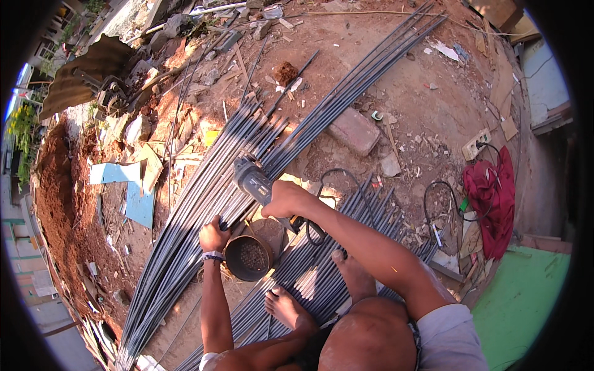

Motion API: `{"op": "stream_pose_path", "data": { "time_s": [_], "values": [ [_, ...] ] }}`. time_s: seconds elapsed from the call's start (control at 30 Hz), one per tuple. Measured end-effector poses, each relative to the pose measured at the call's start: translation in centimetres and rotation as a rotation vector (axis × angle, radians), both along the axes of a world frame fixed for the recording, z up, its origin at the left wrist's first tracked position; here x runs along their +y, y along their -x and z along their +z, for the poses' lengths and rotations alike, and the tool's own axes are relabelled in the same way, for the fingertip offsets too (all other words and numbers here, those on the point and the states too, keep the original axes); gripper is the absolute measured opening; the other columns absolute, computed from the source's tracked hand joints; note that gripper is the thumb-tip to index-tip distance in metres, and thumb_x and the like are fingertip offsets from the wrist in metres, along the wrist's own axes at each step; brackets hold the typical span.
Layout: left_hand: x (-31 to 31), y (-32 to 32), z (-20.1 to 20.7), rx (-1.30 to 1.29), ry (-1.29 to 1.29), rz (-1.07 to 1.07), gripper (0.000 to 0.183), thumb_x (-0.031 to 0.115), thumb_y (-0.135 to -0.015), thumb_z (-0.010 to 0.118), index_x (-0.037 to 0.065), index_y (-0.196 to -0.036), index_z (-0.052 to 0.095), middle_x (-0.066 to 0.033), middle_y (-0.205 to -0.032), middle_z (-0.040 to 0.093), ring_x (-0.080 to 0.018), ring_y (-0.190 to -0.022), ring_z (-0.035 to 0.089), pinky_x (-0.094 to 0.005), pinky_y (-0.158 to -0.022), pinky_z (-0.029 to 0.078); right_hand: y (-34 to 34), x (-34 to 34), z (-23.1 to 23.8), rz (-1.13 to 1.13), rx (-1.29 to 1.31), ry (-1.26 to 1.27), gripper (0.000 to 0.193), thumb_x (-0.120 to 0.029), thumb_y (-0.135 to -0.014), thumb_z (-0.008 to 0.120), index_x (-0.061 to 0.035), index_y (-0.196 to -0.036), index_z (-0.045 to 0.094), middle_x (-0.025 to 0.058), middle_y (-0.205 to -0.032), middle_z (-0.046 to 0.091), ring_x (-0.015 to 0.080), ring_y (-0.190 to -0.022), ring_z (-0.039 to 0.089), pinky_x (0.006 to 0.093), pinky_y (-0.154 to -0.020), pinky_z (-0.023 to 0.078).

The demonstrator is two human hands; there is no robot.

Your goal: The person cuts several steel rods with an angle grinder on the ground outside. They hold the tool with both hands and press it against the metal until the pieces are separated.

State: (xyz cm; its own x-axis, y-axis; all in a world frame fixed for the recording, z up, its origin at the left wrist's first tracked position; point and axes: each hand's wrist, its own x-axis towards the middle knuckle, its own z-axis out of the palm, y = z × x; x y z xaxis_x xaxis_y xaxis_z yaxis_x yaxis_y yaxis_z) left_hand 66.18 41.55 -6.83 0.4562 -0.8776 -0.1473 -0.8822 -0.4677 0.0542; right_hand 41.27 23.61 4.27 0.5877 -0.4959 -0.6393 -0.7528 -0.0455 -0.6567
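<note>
My right hand [289,201] grips a dark grey angle grinder [253,184] by its body, its head over a long bundle of thin steel rods [185,216]. The rods run from the lower left toward the upper right. Lower on the same bundle, my left hand [214,236] is closed around rods; how many is hidden under its fingers. Beside that wrist stands a round dark pot [231,255] with small brownish pieces in its bottom. A second set of rods [309,272] lies under my bare feet [288,307].
The grinder's black cord [341,170] loops to the right; another cord reaches a socket block [475,146] beside a dark red cloth [492,213]. A concrete block [354,131] lies past the rods. Blue board pieces [141,203], rubble and a rusty corrugated sheet [86,74] lie left.
</note>
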Motion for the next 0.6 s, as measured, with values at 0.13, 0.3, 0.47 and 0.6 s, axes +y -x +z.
{"op": "stream_pose_path", "data": {
  "time_s": [0.13, 0.3, 0.47, 0.6],
  "values": [
    [0.16, 0.12, -0.28, -0.006, 0.045, -0.016, 0.033, 0.022, -0.069, 0.068, 0.011, -0.101, 0.068, -0.0204, -0.076, 0.069, -0.0379, -0.071, 0.068, -0.0478, -0.067, 0.056, 0.35, 0.21, -0.05, -0.013, -0.007, -0.008, 0.051, -0.036, -0.065, 0.077, 0.0100, -0.085, 0.067, 0.0229, -0.085, 0.068, 0.0315, -0.077, 0.069, 0.0403, -0.068, 0.052],
    [0.17, -0.10, -0.51, -0.017, 0.041, -0.013, 0.033, 0.022, -0.069, 0.069, 0.011, -0.100, 0.067, -0.0200, -0.076, 0.069, -0.0379, -0.071, 0.068, -0.0476, -0.067, 0.055, 0.03, -0.01, -0.53, -0.003, -0.017, -0.003, 0.053, -0.037, -0.066, 0.077, 0.0105, -0.088, 0.067, 0.0236, -0.090, 0.069, 0.0319, -0.081, 0.069, 0.0404, -0.071, 0.053],
    [0.21, -0.04, -0.43, -0.019, 0.029, -0.024, 0.032, 0.022, -0.069, 0.069, 0.011, -0.099, 0.067, -0.0198, -0.076, 0.069, -0.0379, -0.071, 0.068, -0.0478, -0.067, 0.055, -0.22, -0.12, -0.17, -0.010, 0.031, -0.049, 0.060, -0.038, -0.064, 0.079, 0.0089, -0.100, 0.067, 0.0239, -0.103, 0.068, 0.0323, -0.094, 0.068, 0.0385, -0.081, 0.054],
    [0.29, 0.02, -0.38, -0.023, 0.029, -0.017, 0.031, 0.024, -0.069, 0.070, 0.012, -0.098, 0.067, -0.0196, -0.076, 0.069, -0.0380, -0.071, 0.068, -0.0477, -0.067, 0.055, -0.18, -0.30, 0.15, -0.003, 0.042, -0.069, 0.064, -0.038, -0.063, 0.080, 0.0079, -0.105, 0.067, 0.0237, -0.107, 0.068, 0.0321, -0.099, 0.068, 0.0377, -0.084, 0.054]
  ]
}}
